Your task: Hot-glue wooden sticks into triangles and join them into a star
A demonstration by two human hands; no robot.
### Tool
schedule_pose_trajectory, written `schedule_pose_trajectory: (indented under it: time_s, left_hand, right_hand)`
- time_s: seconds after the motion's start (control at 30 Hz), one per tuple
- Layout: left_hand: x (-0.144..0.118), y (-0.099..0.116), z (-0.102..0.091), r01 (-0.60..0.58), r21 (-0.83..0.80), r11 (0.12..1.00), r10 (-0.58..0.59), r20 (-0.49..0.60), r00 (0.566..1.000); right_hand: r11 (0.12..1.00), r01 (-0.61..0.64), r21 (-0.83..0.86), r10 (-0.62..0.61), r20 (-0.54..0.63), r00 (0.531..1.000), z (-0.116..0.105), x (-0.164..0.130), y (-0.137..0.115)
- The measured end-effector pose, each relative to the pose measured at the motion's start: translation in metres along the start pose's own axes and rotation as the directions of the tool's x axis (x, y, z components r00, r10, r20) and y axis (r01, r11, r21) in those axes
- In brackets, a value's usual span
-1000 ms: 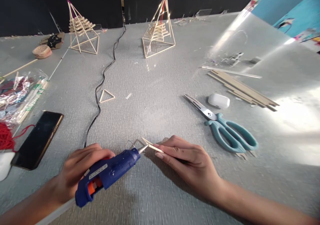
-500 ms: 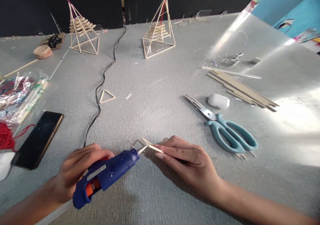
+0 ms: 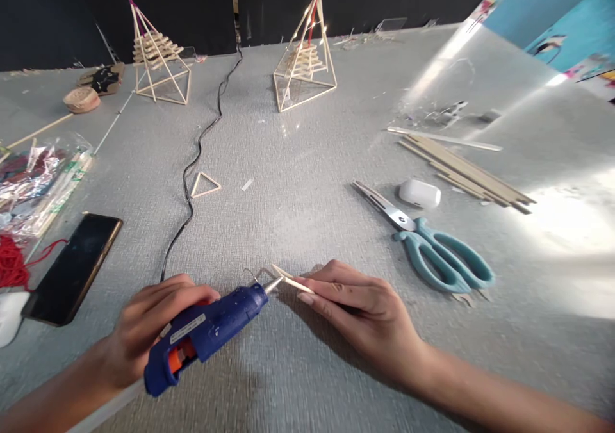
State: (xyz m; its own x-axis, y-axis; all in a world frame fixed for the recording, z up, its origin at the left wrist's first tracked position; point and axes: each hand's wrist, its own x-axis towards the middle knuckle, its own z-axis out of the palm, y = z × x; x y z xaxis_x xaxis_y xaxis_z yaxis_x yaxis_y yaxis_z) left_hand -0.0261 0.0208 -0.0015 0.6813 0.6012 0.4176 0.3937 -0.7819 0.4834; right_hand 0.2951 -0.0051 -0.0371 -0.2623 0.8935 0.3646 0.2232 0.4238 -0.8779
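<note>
Scissors (image 3: 421, 230) lie right of the glue gun (image 3: 218, 326), the phone (image 3: 74, 269) to its left.

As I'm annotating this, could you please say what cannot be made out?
Head view:
Glue gun trigger: hidden by its body or the left hand.
Label: too small to read.
Thin sticks: partly covered by the right hand.
Red yarn: cut off by left edge.

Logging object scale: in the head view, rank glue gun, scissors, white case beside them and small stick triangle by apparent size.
1. Glue gun and scissors, too alike to rank
2. White case
3. Small stick triangle
</note>
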Motion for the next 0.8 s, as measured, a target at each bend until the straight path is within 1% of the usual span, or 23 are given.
schedule_pose_trajectory:
  time_s: [0.13,0.27,0.6,0.73,0.8]
  left_hand:
    - [0.0016,0.0004,-0.0005,0.001,0.006,1.0,-0.001,0.014,1.0]
    - [0.0014,0.0004,0.0004,-0.005,0.01,1.0,0.005,-0.007,1.0]
    - [0.0004,-0.0006,-0.0021,-0.03,0.016,0.999,0.03,0.004,1.0]
    - [-0.0021,-0.0003,-0.0041,0.031,0.032,0.999,-0.031,0.0,1.0]
    - [-0.0002,0.0013,-0.0039,0.039,0.043,0.998,-0.039,-0.013,0.999]
  right_hand:
    - [1.0,0.002,-0.001,-0.002,0.009,1.0,-0.0002,0.0003,-0.0003]
    - [1.0,-0.001,-0.003,0.001,0.015,1.0,-0.0004,0.0014,-0.0005]
    - [1.0,0.002,-0.002,-0.002,0.011,1.0,0.0,0.0007,0.0001]
    - [1.0,0.003,-0.001,-0.003,0.014,1.0,-0.0001,0.0007,0.0]
    - [1.0,0.006,0.001,-0.006,0.012,1.0,-0.0001,0.0004,-0.0001]
